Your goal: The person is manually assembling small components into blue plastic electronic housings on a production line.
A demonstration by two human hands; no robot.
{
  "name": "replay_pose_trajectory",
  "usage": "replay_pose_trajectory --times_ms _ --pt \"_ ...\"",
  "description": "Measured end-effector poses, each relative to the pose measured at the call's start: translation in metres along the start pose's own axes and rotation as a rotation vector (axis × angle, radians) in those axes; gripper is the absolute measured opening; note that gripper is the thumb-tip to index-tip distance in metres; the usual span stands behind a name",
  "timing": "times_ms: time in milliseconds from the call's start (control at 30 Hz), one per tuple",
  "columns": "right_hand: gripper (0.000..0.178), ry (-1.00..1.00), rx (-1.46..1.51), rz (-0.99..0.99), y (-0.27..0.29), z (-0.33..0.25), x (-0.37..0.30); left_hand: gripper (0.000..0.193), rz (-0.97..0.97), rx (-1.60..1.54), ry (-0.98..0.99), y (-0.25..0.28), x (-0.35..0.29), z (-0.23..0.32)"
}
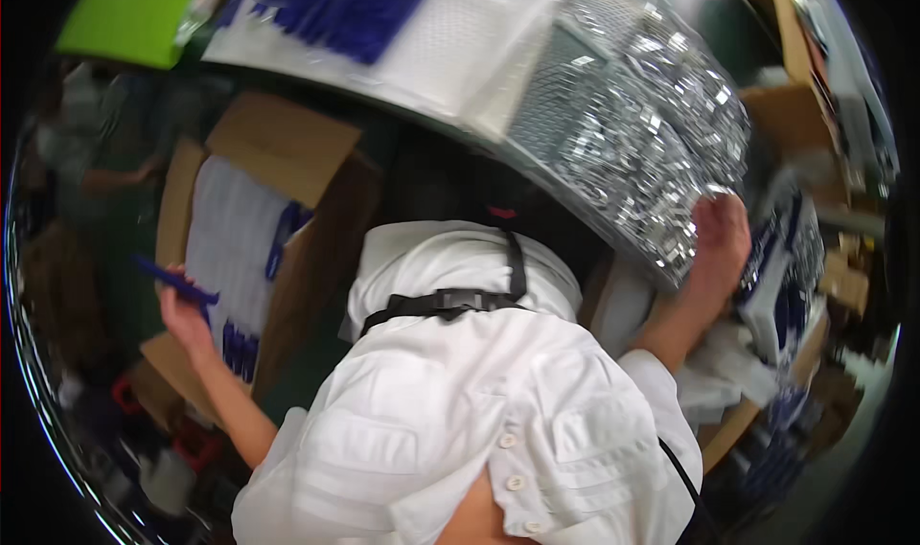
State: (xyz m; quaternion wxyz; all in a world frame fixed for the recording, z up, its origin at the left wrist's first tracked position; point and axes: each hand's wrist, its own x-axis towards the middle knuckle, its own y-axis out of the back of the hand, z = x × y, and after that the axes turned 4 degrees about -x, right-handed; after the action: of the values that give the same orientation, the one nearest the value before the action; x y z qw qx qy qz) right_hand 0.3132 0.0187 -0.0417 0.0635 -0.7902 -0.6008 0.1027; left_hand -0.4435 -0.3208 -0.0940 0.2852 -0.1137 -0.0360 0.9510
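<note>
At the left, my left hand (186, 317) is closed round a long, slim blue plastic piece (177, 279), held over the side of an open cardboard box (305, 275). Inside that box lie white wrapped layers (230, 224) and several blue pieces (284, 241) like the held one. On the right, my right hand (724, 238) is at the near right edge of a heap of small shiny metal parts (637, 133). Its fingers are curled and somewhat blurred, so whatever they may hold cannot be made out. The metal parts rest in a grey tray (548, 90) on the bench.
A white tray (446, 52) on the bench holds a pile of blue pieces (350, 9). A bright green panel (129, 13) is at the far left. Bagged blue pieces (793, 286) and clear plastic wrap (724, 377) crowd the right, near another cardboard box (738, 435).
</note>
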Motion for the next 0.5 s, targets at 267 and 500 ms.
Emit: replay_pose_trajectory --times_ms 267,500 --pt "0.019 0.009 0.251 -0.097 -0.005 0.007 -0.029 0.057 -1.083 -0.257 0.44 -0.379 -0.035 0.077" --pt "0.014 0.164 0.185 0.11 -0.003 -0.018 -0.06 0.064 -1.552 -0.09 0.87 -0.568 -0.17 0.018"
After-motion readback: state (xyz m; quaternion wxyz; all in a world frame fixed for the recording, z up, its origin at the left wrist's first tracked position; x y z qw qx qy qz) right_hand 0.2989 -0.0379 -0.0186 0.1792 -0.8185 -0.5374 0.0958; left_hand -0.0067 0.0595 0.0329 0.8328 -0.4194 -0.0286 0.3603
